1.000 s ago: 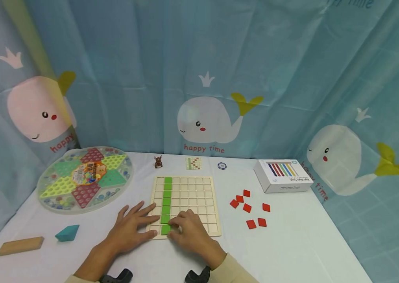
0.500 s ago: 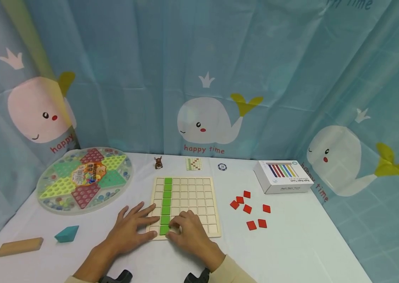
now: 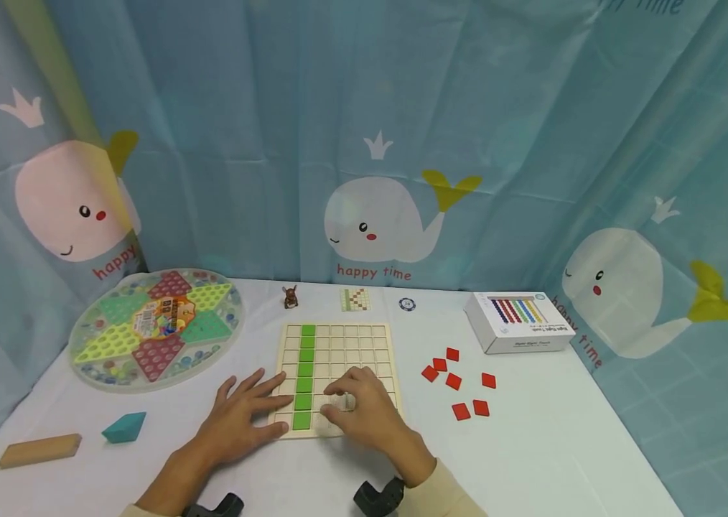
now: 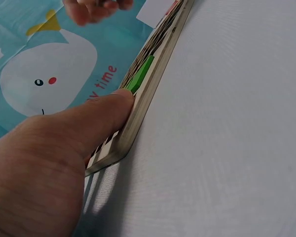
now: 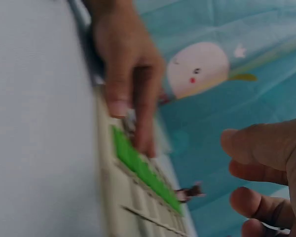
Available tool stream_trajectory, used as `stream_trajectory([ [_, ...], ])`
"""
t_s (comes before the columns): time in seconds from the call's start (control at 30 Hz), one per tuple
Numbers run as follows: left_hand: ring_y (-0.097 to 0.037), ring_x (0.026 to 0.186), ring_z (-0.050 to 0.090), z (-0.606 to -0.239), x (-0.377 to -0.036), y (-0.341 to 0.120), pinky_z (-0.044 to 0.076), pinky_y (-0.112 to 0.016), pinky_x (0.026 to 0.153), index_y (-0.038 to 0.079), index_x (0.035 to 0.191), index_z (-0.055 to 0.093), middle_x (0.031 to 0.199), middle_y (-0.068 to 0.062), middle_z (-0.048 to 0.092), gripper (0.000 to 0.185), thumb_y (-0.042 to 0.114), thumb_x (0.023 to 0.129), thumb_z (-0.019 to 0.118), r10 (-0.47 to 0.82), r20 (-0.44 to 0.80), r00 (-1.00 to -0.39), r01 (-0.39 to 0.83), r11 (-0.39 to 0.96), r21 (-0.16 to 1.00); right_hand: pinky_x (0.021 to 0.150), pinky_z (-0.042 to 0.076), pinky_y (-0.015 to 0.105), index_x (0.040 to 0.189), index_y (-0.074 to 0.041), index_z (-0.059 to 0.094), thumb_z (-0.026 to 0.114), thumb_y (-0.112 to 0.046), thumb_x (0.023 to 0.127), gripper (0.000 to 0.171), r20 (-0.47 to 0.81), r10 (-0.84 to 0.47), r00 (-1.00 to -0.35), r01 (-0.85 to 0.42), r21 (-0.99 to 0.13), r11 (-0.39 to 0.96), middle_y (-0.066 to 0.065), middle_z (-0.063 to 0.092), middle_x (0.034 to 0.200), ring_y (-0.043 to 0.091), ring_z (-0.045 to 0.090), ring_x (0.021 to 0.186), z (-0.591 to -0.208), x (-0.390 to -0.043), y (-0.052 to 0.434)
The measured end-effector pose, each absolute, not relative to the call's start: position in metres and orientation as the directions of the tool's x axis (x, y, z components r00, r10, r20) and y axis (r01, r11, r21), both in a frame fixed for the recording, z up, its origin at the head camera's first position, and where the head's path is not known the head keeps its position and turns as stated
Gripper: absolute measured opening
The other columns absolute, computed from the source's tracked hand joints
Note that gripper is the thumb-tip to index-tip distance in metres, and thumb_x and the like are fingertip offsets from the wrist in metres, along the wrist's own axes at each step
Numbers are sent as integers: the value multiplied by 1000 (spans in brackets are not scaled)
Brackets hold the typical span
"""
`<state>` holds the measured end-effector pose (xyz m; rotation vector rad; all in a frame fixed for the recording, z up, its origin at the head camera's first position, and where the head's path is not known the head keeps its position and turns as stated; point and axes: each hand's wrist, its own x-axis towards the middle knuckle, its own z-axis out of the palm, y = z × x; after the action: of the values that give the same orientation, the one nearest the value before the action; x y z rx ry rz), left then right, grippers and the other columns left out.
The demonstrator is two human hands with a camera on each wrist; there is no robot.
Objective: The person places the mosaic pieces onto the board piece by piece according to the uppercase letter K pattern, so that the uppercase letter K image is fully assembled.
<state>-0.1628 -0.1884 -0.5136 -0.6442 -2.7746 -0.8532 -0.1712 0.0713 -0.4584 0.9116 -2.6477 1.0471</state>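
A pale wooden grid board (image 3: 354, 352) lies on the table in the head view. Green square tiles (image 3: 304, 385) fill a column near its left side. My left hand (image 3: 235, 420) rests spread over the board's left edge, thumb and fingertips on the leftmost cells; in the left wrist view its thumb (image 4: 106, 111) presses there beside a green tile (image 4: 140, 75). Over the lower right cells hovers my right hand (image 3: 370, 409), thumb and index finger apart with nothing between them. The right wrist view shows its bent fingers (image 5: 256, 148) away from the board.
Several red square tiles (image 3: 454, 381) lie scattered right of the board, with a white box (image 3: 519, 323) behind them. Farther back are a mouse figurine (image 3: 290, 296), a pattern card (image 3: 355, 299) and a round chip (image 3: 407, 304). Left are a checkers board (image 3: 157, 327), teal block (image 3: 124, 427) and wooden bar (image 3: 39, 451).
My right hand has let go of the lowest green tile and moved right and up off it. That tile sits in line with its column. The left hand stays in place.
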Motion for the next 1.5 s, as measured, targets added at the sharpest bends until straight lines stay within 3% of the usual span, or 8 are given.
stream_trajectory([
  [0.23,-35,136,33,-515,-163,-188,8,-64,104,27,116,73,142,2,50,44,52,79,72,343,273,-899,437,749,498,81,49,37,105,-19,72,80,-19,79,27,399,-421,-814,-578,-617,534,-14,58,99,9,51,99,-421,-173,122],
  [0.37,-37,135,33,-515,-162,-189,9,-65,103,27,116,73,141,1,51,44,51,79,73,343,278,-897,440,742,506,81,49,39,107,-21,71,82,-16,78,31,450,-376,-810,-586,-608,535,-12,59,101,11,53,100,-412,-173,158],
  [0.53,-35,136,32,-514,-163,-190,8,-64,104,27,117,72,142,3,49,46,53,80,71,349,276,-895,444,744,500,79,49,38,109,-22,71,82,-17,78,32,428,-305,-851,-520,-602,606,-9,60,104,11,54,99,-410,-173,202],
  [0.87,-34,138,29,-511,-161,-188,6,-63,106,27,118,72,144,4,47,45,52,80,71,351,234,-907,421,753,505,76,46,37,115,-11,69,74,-20,86,30,356,-71,-932,-290,-611,737,5,62,106,20,49,91,-440,-187,286],
  [1.07,-34,138,29,-510,-160,-188,6,-63,106,27,119,72,144,4,47,46,53,81,69,354,238,-904,426,752,503,74,43,31,121,-5,65,70,-28,89,40,211,36,-977,-116,-664,738,17,60,110,23,45,94,-467,-197,315],
  [1.23,-33,139,28,-510,-160,-188,6,-63,106,27,119,72,145,5,46,46,54,81,69,353,229,-907,421,756,501,77,44,40,128,-6,60,68,-30,91,45,110,79,-991,-15,-670,743,18,57,115,27,44,99,-477,-201,325],
  [1.5,-34,139,29,-511,-161,-189,6,-63,106,27,118,72,144,4,47,47,55,81,70,353,233,-906,423,751,508,88,43,57,133,-4,55,66,-17,90,45,35,53,-998,21,-593,805,22,54,118,38,48,105,-491,-209,328],
])
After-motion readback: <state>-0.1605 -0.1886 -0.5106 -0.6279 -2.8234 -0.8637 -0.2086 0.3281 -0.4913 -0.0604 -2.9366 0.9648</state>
